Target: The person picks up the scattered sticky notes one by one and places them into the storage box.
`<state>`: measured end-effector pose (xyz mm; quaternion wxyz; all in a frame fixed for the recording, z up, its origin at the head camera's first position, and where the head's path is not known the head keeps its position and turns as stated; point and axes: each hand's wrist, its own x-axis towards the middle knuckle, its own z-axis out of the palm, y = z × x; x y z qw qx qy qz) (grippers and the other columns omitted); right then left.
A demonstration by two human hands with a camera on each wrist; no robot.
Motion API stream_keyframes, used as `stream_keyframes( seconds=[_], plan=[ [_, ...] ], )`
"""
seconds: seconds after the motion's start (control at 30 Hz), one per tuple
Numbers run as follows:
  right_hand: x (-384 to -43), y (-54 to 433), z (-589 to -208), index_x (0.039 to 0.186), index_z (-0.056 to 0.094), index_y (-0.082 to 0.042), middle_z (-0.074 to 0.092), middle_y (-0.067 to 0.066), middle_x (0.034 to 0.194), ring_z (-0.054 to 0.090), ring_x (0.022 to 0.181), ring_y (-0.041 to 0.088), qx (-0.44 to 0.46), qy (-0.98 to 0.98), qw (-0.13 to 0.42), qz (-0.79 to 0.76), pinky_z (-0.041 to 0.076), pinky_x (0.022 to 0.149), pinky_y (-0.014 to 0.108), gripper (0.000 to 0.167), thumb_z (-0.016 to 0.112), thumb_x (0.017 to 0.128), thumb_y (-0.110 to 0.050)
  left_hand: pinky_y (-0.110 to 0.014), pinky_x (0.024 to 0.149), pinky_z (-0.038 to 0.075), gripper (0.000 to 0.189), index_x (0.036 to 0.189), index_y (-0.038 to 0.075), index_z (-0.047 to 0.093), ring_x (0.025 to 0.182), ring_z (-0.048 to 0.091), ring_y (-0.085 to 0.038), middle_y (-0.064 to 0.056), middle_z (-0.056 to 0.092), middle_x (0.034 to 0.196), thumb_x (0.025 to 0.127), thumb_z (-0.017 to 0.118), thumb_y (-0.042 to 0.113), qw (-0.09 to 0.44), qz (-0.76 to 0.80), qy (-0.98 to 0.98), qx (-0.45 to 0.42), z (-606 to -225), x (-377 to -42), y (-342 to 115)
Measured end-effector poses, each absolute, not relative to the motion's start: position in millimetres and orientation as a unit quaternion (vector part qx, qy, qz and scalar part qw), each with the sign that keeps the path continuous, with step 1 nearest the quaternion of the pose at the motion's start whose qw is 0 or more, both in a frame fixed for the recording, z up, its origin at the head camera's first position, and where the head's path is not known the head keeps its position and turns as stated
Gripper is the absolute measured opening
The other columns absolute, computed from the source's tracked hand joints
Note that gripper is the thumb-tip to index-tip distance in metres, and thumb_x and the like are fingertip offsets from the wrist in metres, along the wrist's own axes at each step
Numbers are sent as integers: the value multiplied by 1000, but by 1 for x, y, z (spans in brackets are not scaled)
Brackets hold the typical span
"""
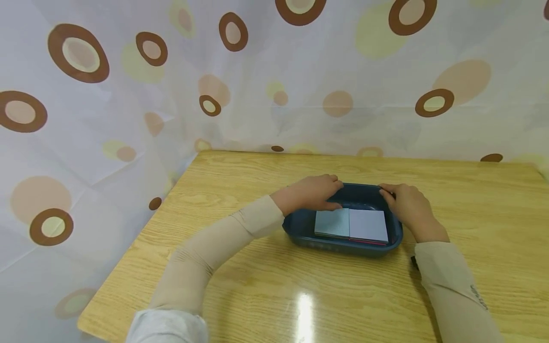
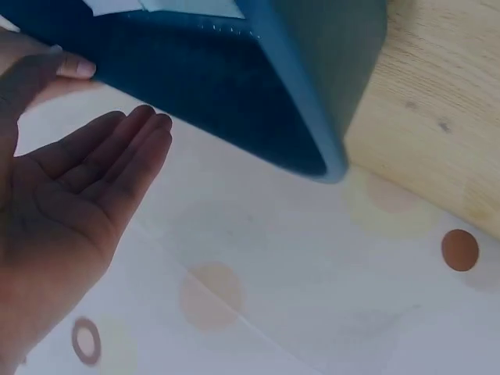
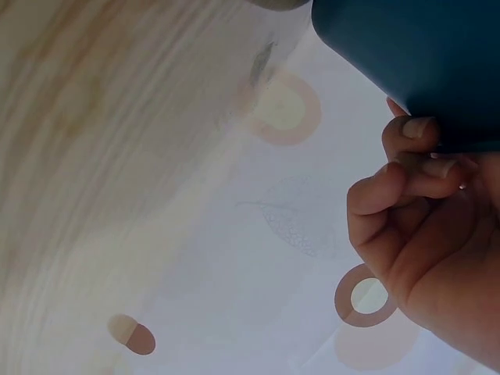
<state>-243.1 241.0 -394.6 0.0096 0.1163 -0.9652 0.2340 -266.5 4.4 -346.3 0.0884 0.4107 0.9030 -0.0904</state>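
A dark blue plastic bin [image 1: 339, 248] stands on the wooden table. Inside it lie two flat square stacks side by side, which look like paper pads: a pale blue-green one [image 1: 332, 222] and a pale lavender one [image 1: 369, 225] with red showing at its lower edge. At the bin's far right corner my right hand [image 1: 412, 208] pinches the rim, its fingers curled in the right wrist view. My left hand [image 1: 312, 192] is over the far left part of the bin; in the left wrist view its fingers are extended near the rim, and contact is unclear.
The bare wooden tabletop [image 1: 257, 295] surrounds the bin, with a bright glare spot near the front. A white sheet with brown and yellow circles [image 1: 274, 81] hangs behind and to the left. A small black object [image 1: 414, 262] shows beside the right wrist.
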Motion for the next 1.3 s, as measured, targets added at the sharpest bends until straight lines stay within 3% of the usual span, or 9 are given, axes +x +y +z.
stream_keyframes(
  seconds=[0.07, 0.13, 0.23, 0.3, 0.47, 0.57, 0.67, 0.87, 1.3],
  plan=[
    [-244, 242, -394, 137, 46, 8, 51, 14, 63, 49, 53, 25, 117, -967, 3, 226, 39, 49, 36, 46, 43, 104, -24, -27, 97, 42, 55, 141, 4, 44, 118, 52, -18, -9, 51, 133, 99, 52, 39, 67, -68, 915, 391, -345, -267, -6],
    [-244, 243, -393, 138, 42, 9, 61, 27, 81, 60, 71, 39, 115, -970, -6, 215, 48, 61, 47, 53, 37, 105, -31, -28, 96, 43, 52, 140, 4, 46, 117, 52, -19, -9, 52, 131, 99, 52, 36, 49, -47, 928, 366, -344, -266, -17],
    [-241, 247, -390, 139, 40, 10, 54, 37, 120, 51, 108, 55, 114, -972, -13, 204, 43, 85, 62, 61, 29, 106, -39, -30, 94, 45, 47, 137, 3, 48, 115, 53, -22, -11, 53, 128, 100, 53, 31, 25, -12, 947, 319, -344, -263, -34],
    [-236, 249, -386, 137, 42, 12, 48, 37, 127, 47, 114, 55, 114, -974, -11, 198, 40, 89, 64, 61, 28, 106, -39, -32, 91, 46, 44, 135, 1, 50, 112, 53, -24, -12, 54, 124, 100, 53, 28, 13, 6, 958, 285, -345, -260, -45],
    [-211, 250, -382, 121, 52, 20, 63, 34, 97, 63, 81, 46, 117, -978, 2, 173, 51, 65, 53, 49, 38, 105, -25, -35, 88, 49, 40, 128, -3, 54, 107, 57, -28, -16, 59, 117, 100, 54, 25, 11, 19, 974, 227, -356, -247, -66],
    [-197, 245, -386, 105, 51, 23, 60, 22, 69, 59, 56, 30, 117, -980, 12, 162, 47, 46, 42, 41, 41, 103, -17, -34, 83, 52, 42, 130, -6, 53, 102, 61, -27, -17, 62, 114, 100, 54, 24, 24, 23, 977, 209, -367, -239, -73],
    [-189, 238, -391, 93, 47, 20, 53, 16, 58, 53, 48, 26, 106, -981, 31, 160, 43, 40, 39, 34, 40, 101, -13, -31, 72, 53, 43, 132, -8, 50, 88, 66, -22, -16, 67, 106, 100, 52, 21, 25, 34, 979, 201, -376, -235, -76],
    [-192, 232, -397, 92, 47, 19, 52, 19, 60, 53, 50, 29, 94, -981, 51, 161, 43, 42, 42, 30, 41, 99, -9, -29, 58, 53, 41, 131, -10, 50, 74, 67, -21, -17, 69, 94, 99, 52, 15, 12, 55, 982, 179, -383, -231, -75],
    [-225, 227, -395, 90, 49, 19, 55, 31, 70, 59, 60, 43, 84, -981, 61, 163, 47, 50, 51, 30, 42, 98, -9, -29, 58, 54, 30, 120, -8, 57, 76, 68, -23, -16, 68, 91, 99, 49, 12, 3, 57, 989, 135, -388, -259, -69]
  ],
)
